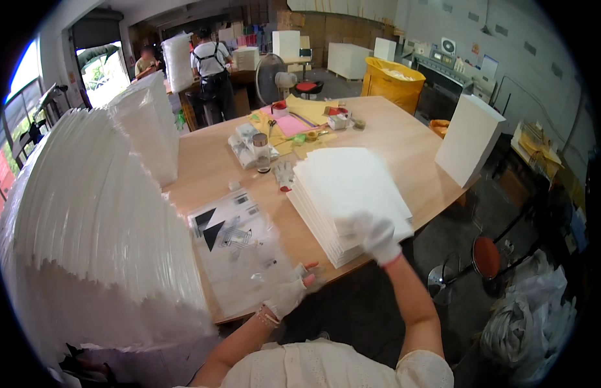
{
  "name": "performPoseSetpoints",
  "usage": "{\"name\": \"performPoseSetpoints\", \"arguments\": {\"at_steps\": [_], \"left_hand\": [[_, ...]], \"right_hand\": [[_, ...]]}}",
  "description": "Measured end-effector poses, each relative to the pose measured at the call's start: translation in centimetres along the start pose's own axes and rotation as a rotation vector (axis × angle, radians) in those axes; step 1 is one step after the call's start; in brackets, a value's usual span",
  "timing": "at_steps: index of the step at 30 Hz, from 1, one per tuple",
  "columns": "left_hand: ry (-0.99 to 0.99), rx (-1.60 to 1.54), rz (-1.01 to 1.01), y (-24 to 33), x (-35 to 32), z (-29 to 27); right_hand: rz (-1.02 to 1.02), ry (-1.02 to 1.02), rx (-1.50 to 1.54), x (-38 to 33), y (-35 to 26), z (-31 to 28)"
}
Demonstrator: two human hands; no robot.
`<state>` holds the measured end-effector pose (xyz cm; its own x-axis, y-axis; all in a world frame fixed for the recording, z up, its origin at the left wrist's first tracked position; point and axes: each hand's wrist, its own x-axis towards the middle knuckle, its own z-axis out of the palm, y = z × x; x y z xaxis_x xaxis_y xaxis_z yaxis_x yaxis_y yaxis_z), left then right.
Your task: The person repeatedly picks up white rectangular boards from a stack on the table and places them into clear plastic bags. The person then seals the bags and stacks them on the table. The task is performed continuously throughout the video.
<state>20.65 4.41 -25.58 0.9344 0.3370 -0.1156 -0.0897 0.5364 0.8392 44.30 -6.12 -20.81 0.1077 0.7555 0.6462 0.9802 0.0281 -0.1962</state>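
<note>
A stack of white boards (352, 184) lies on the wooden table in front of me. Over its near right corner is my right hand (378, 238), in a white glove and smeared by motion, so its grip is unclear. My left hand (291, 294) wears a white glove with bare fingertips showing. It hovers by the table's near edge, fingers apart and nothing visible in them, beside a pile of clear plastic bags (239, 275) with black printed marks. Left of the bags rises a tall pile of plastic-wrapped white sheets (97, 220).
Beyond the boards are a clear jar (262, 158), a spare glove (284, 173), tape rolls and coloured papers (291, 126). An upright white block (469, 142) stands at the table's right edge. A red stool (486, 257) and plastic heap (530, 310) are at right. Two people are at the back.
</note>
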Motion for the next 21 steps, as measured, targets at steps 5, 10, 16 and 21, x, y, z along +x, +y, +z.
{"name": "performPoseSetpoints", "arguments": {"at_steps": [5,10,16,21], "left_hand": [[0.149,-0.041,-0.150,-1.9,0.0,-2.6],[0.018,0.664,-0.419,1.8,-3.8,-2.6],[0.153,1.772,0.448,-4.1,-6.2,1.5],[0.714,1.986,0.497,2.5,-4.5,-6.5]], "right_hand": [[0.022,-0.470,0.656,-3.2,-10.7,-2.6],[1.133,0.053,1.515,-14.6,-1.3,1.8],[0.985,0.244,1.048,-10.1,-15.9,9.3],[0.725,0.329,0.965,-9.9,-13.1,7.1]]}}
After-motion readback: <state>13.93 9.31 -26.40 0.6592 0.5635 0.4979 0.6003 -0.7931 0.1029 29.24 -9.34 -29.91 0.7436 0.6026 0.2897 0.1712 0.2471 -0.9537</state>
